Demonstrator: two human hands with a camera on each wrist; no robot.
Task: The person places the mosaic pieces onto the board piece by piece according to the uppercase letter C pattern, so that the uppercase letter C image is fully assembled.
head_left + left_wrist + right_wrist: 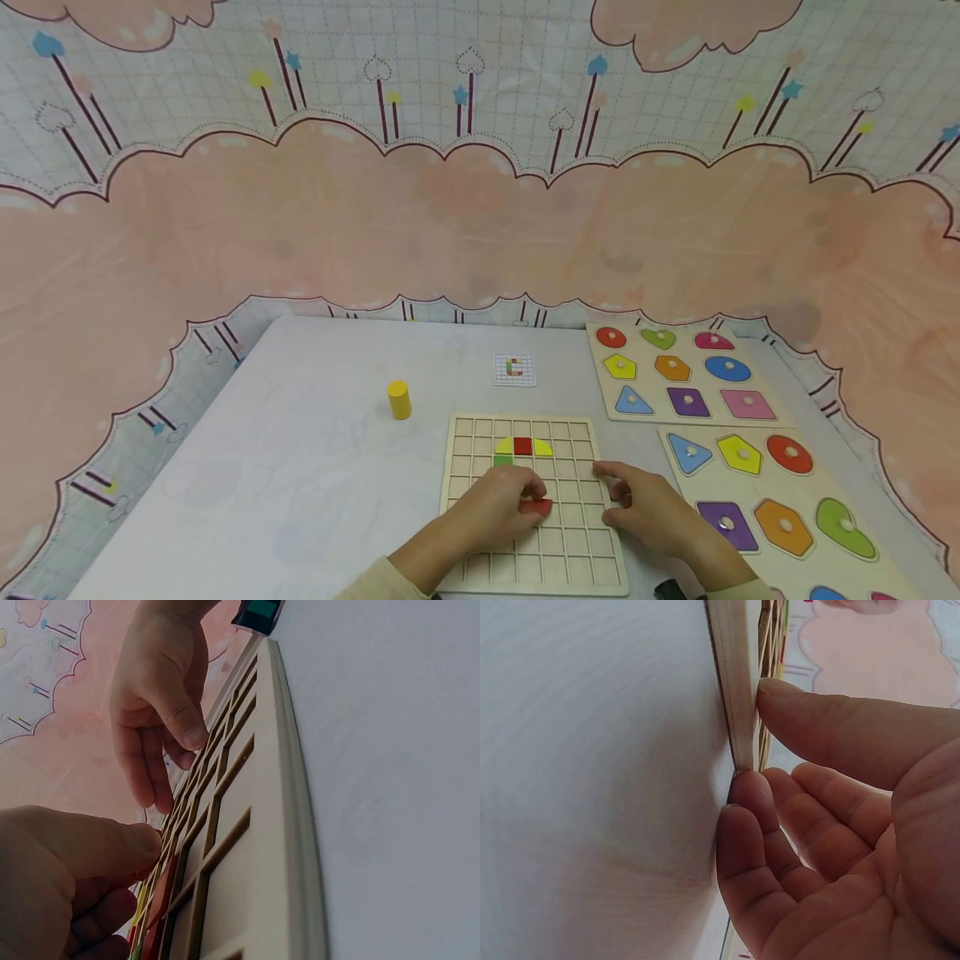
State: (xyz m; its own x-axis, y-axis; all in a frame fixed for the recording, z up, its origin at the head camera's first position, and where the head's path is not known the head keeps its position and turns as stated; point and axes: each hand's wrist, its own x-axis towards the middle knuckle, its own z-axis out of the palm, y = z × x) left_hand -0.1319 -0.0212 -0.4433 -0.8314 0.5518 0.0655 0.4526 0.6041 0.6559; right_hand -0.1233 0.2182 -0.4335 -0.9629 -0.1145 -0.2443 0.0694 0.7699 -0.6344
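Your left hand (501, 510) pinches a small red wooden block (539, 505) over the pale wooden grid board (577, 558), mid-bench — light, rigid, smooth; grip its side edges. Your right hand (648, 508), fingers loose, steadies the board's right edge.

No readable text; only a C-like coloured pattern on the small card (514, 369)
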